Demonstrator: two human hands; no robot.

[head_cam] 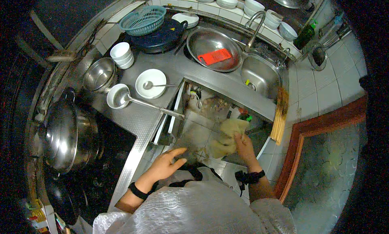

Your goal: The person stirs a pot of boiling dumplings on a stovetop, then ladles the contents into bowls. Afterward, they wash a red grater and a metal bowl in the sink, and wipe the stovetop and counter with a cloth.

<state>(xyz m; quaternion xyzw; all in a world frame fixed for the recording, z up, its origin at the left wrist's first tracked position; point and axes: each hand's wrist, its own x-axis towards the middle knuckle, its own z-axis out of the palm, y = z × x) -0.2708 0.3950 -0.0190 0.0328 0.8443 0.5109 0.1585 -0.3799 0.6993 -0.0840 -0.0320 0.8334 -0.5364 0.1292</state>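
Note:
My right hand (244, 147) grips a crumpled, pale yellow cloth (226, 139), which hangs over the tiled floor in front of an open under-counter cabinet (209, 103). Part of the cloth is blurred. My left hand (165, 164) holds nothing, its thumb and fingers apart, just in front of my body. Nearest to it are the open cabinet door (170, 112) and the counter's front edge. Inside the cabinet a white cable (199, 101) shows, along with a small green item (249, 118).
On the steel counter (152, 112) stand a white bowl with a spoon (150, 92) and a ladle (146, 103) whose handle overhangs the edge. A steel basin (194, 42) holds a flat red piece (214, 56). Beside it is the sink (261, 69). A wok (62, 136) sits left.

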